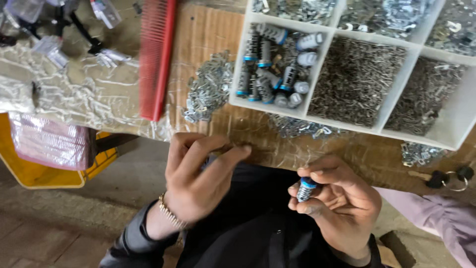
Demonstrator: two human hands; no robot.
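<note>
The right hand (342, 201) pinches a ribbed metal cylinder (305, 189) with a blue band above the lap. The left hand (198, 173) has its grip pressed together at the cardboard worktop (208, 30) edge, by loose metal clips (208, 89).

On the table (208, 30): divided tray (322, 116) at right, lock cylinders (277, 64) in its near-left compartment, small pins (354, 79) in the next one rightward. Left of tray, loose heap of metal clips (210, 89); further left, comb (156, 54). Keys (448, 177) at far right (near table edge). Below table edge, left hand (198, 173) beside right hand (337, 198), one lock cylinder (306, 188) in the right.
</note>
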